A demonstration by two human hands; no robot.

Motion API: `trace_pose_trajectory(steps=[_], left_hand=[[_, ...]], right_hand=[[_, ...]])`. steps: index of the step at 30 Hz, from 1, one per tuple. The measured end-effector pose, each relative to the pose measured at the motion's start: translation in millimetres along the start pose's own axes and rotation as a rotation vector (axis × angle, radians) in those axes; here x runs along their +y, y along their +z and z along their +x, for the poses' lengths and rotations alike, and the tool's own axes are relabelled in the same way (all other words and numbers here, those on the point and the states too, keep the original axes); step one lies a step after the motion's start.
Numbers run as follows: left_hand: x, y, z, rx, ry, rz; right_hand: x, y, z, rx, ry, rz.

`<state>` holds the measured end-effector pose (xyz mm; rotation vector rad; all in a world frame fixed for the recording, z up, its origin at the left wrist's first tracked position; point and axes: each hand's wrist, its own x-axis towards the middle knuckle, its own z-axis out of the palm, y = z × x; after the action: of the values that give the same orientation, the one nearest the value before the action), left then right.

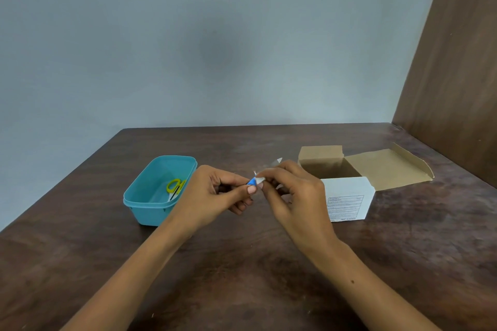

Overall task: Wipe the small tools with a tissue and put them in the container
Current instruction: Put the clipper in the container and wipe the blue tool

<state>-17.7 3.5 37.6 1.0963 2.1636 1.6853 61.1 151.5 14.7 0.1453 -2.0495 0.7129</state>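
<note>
Above the table's middle, my left hand (215, 193) pinches a small blue-handled tool (252, 181) whose thin metal tip points up. My right hand (291, 191) holds a white tissue (271, 165) pressed against that tool's tip. To the left stands a teal plastic container (150, 196); small scissors with yellow handles (176, 187) lie inside it. Most of the blue tool is hidden by my fingers.
An open cardboard box (347, 193), white outside and brown inside, lies right of my hands with its flap (387, 166) spread out. A brown wooden panel (457, 75) rises along the table's right side. A grey wall stands behind the dark wooden table (242, 263).
</note>
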Motion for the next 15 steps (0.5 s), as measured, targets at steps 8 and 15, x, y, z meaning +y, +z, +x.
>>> trace_pose_trajectory(steps=[8,15], left_hand=[[-0.5,3.8,-0.4,-0.015,0.006,0.024],[0.8,3.9,-1.5,-0.022,0.017,-0.026]], right_hand=[[9.5,-10.0,5.3,0.131,0.120,-0.040],[-1.7,-1.2,-0.4,0.051,0.032,0.034]])
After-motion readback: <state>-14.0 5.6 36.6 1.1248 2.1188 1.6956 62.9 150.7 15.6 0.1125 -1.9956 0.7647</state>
